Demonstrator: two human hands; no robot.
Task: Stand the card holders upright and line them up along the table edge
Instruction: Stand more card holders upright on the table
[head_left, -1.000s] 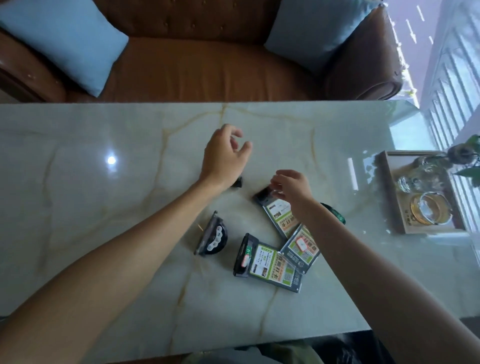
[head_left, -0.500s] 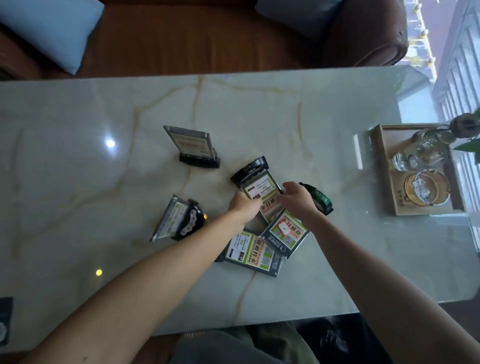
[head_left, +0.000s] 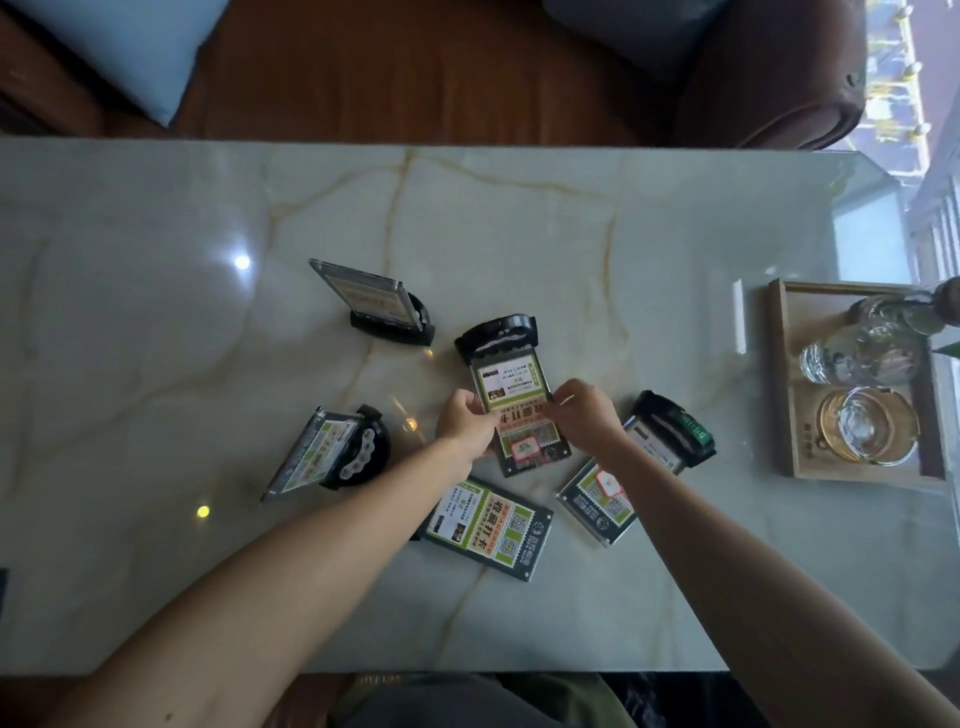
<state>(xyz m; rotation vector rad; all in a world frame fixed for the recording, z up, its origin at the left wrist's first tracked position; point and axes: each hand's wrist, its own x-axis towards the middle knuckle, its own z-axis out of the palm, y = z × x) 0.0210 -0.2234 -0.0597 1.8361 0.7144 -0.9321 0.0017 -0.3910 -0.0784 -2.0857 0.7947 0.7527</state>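
The left hand (head_left: 464, 425) and right hand (head_left: 587, 415) cover the long edges and part of the print of the centre card holder (head_left: 511, 387). The left forearm hides the base of the flat card holder (head_left: 488, 527); the right forearm hides the middle of the right card holder (head_left: 608, 493). Card text is too small to read. The desk (head_left: 156, 218) is cut off at the left edge. The tray (head_left: 779, 374) glassware is blurred, partly cropped at the right edge.

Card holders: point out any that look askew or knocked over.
Only the far-left holder stands upright. One lies tipped on its side; two lie flat, scattered at odd angles. Left hand and right hand grip a fifth, lying back.
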